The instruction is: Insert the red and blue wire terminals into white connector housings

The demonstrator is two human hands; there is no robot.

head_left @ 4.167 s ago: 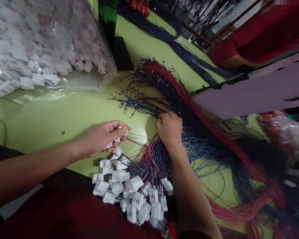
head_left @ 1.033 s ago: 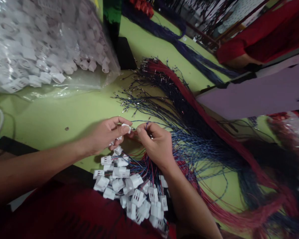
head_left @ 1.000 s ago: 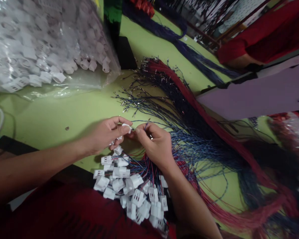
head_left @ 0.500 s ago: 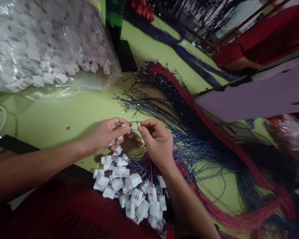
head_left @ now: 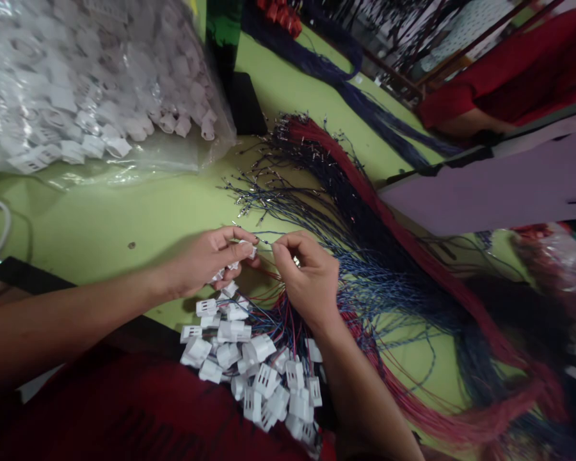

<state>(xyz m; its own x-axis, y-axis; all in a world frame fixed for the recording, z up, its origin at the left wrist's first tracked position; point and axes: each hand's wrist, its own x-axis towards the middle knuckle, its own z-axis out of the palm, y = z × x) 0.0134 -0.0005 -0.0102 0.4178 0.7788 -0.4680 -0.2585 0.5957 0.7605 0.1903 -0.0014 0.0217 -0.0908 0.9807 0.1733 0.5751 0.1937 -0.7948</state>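
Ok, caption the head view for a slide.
Left hand holding white connectors, right hand pinching a thin wire, beside a heap of wired connectors.

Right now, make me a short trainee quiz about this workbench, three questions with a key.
1. True or false: the clear plastic bag lies left of the long bundle of red strands.
2. Fill in: the right hand pinches a thin, dark ____.
3. Small white plastic pieces are held in: A) the right hand; B) the left hand; C) neither.

Key: 1 true; 2 wire; 3 B.
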